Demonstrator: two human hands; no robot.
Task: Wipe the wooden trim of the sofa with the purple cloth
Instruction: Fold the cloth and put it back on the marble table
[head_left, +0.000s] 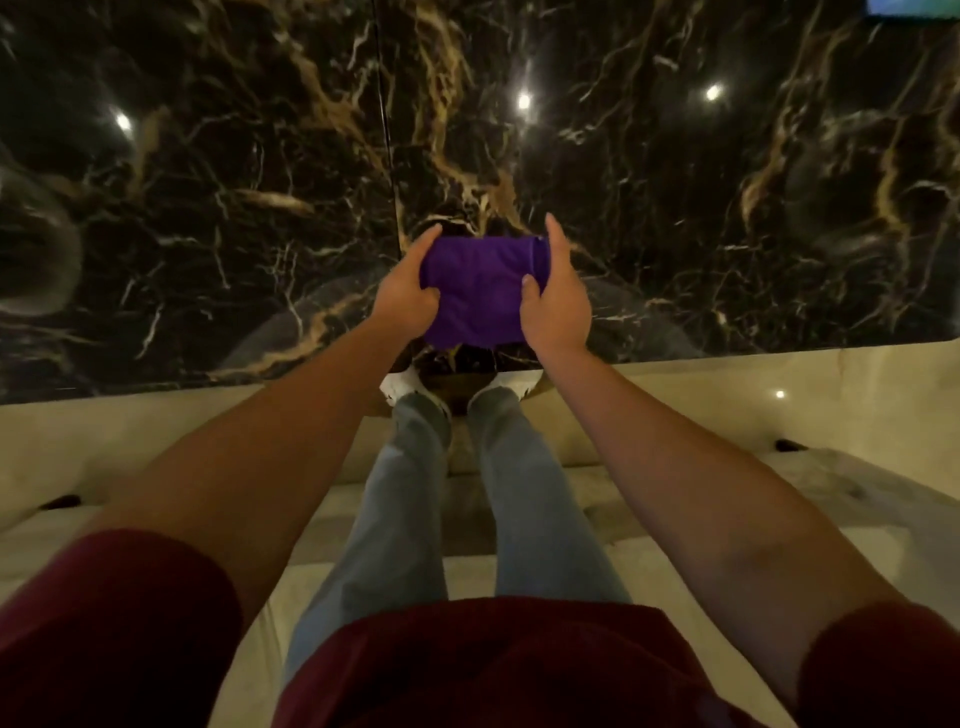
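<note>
A folded purple cloth (478, 291) hangs in the air between my two hands, in front of me at about the middle of the view. My left hand (408, 288) grips its left edge, thumb on top and fingers behind. Gripping the right edge is my right hand (553, 296), held the same way. Both arms are stretched forward over my legs. No sofa and no wooden trim shows in this view.
Below the cloth lies a glossy black marble floor (675, 182) with gold veins and light reflections. A cream marble step (753, 384) runs across under my white shoes (400, 384). My legs in blue jeans (519, 493) stand on it.
</note>
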